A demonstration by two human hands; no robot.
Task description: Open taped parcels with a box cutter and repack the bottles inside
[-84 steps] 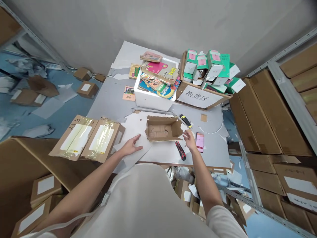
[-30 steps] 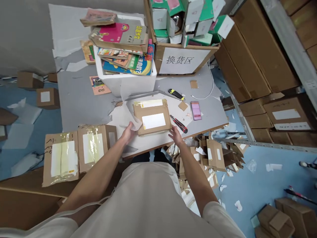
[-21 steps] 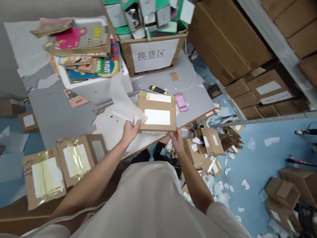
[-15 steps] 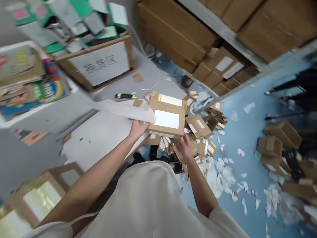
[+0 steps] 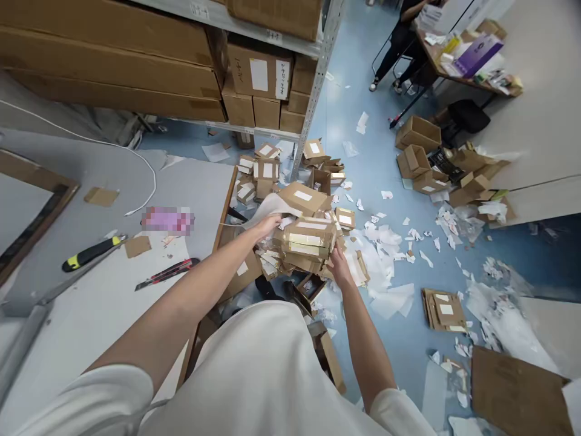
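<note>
A taped cardboard box (image 5: 306, 239) with white labels is between my two hands, over the heap of cartons right of the table. My left hand (image 5: 269, 225) is closed at its far left corner, with a thin white sheet (image 5: 275, 209) caught by the same fingers and curving over the back. My right hand (image 5: 338, 265) grips the box's right end; its fingertips are partly hidden behind the cardboard. On the table left of my arm lie a red and black box cutter (image 5: 167, 274), a yellow and black knife (image 5: 93, 253) and a blurred pink item (image 5: 167, 221).
Flattened and opened cartons (image 5: 265, 169) pile up at the table's right edge (image 5: 226, 209). A metal shelf (image 5: 313, 97) with boxes stands ahead. Torn paper (image 5: 385, 242) litters the blue floor. Further off, a person (image 5: 399, 42) is beside a desk (image 5: 454, 75).
My hands and the box have moved off the table to the right, over the carton heap, and the box has tilted. The white sheet came along. My view has turned right.
</note>
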